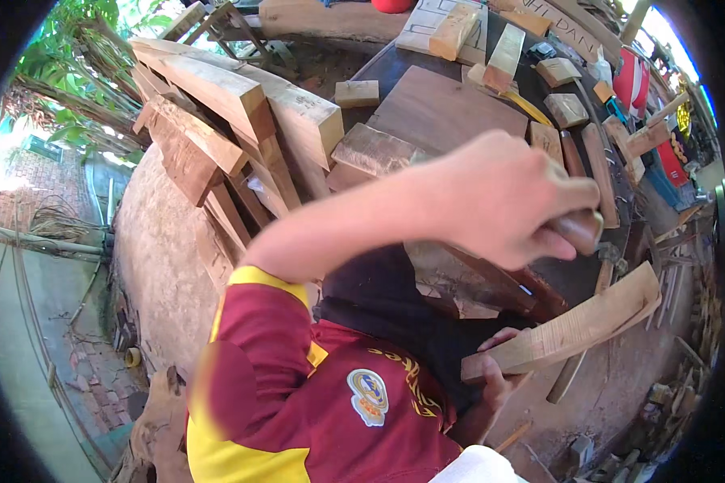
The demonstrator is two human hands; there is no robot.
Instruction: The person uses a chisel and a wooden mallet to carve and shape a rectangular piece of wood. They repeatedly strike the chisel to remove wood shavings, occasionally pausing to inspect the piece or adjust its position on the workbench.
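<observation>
My left hand (511, 201) reaches across from the left, closed around a rounded brown wooden piece (580, 229) that looks like a handle end. Most of that piece is hidden in the fist. Lower down, my right hand (495, 378) grips the near end of a pale, curved wooden block (576, 322), its thumb and fingertips showing at the sides. The block tilts up toward the right. Just above its far part is a small metal tool head (612, 256), and a wooden shaft (566, 382) shows below the block; whether they join is hidden.
Stacked timber beams (306, 113) stand at the left. A dark worktable (403, 60) carries a wide brown board (451, 109), a wood block (503, 56) and several other offcuts. A red bag (632, 80) lies at the upper right. Wood scraps litter the ground at the lower right.
</observation>
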